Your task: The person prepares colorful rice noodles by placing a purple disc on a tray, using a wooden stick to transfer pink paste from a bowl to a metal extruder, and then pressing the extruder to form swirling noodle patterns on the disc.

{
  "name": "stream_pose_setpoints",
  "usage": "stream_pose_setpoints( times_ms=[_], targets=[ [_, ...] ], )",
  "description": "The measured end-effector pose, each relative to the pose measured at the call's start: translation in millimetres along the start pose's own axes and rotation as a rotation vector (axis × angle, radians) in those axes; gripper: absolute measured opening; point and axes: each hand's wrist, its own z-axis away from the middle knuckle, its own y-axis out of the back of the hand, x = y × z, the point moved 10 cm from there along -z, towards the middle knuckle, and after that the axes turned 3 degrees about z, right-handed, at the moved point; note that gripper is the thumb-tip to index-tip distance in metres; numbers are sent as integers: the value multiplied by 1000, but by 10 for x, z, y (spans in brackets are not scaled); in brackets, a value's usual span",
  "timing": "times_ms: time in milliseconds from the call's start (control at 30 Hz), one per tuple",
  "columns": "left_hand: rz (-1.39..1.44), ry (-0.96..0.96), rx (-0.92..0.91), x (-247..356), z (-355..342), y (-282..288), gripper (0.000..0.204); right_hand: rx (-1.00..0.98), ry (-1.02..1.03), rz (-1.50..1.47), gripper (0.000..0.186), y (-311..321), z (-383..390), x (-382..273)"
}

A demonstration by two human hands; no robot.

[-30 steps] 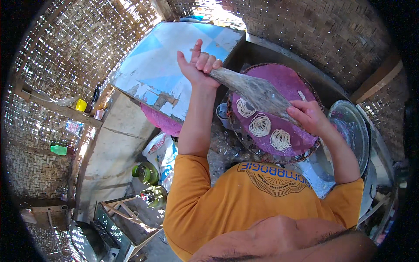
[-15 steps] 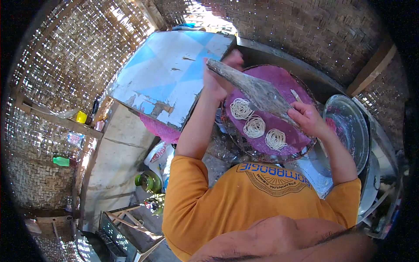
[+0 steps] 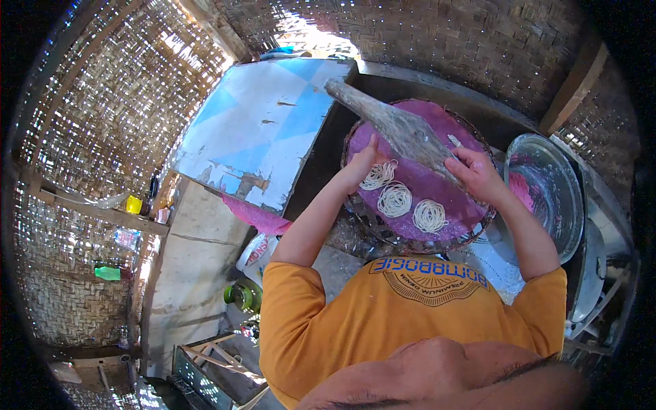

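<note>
A long, weathered grey plank of wood [image 3: 403,130] slants across the round tray. Its wide near end is under my right hand [image 3: 476,176], which is closed around it. My left hand [image 3: 365,164] is low over the tray's left side, thumb raised away from the fingers, beside the leftmost noodle nest [image 3: 380,176]. Some of its fingertips are hard to make out. A middle noodle nest [image 3: 395,199] and a right noodle nest [image 3: 430,216] lie in a row on the pink-purple sheet [image 3: 465,219] lining the tray. A small pale stick-like piece [image 3: 454,141] shows just beyond my right hand.
Left of the tray is a blue-and-white table [image 3: 273,130] with a peeling top. A large clear basin [image 3: 570,205] stands at right, with pink material [image 3: 521,190] inside. A green gas cylinder [image 3: 244,295] sits lower left. Woven walls [image 3: 478,48] enclose the space.
My left hand has come down from the plank's far end to the leftmost noodle nest. My right hand keeps its hold on the plank. The whole view has shifted slightly.
</note>
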Motion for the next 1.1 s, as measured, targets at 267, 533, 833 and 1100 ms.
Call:
stream_pose_setpoints(
  times_ms=[267, 533, 833, 1100],
  targets=[
    [-1148, -413, 284, 412, 390, 7, 57, 107, 30, -14, 35, 124, -24, 82],
    [-904, -707, 690, 1032, 921, 197, 58, -46, 104, -241, 35, -414, -198, -331],
    [212, -597, 1092, 555, 1837, 939, 34, 25, 270, 468, 29, -830, -663, 81],
    [873, -867, 138, -438, 1823, 1551, 49, 44, 243, 541, 22, -994, -739, 143]
  ],
)
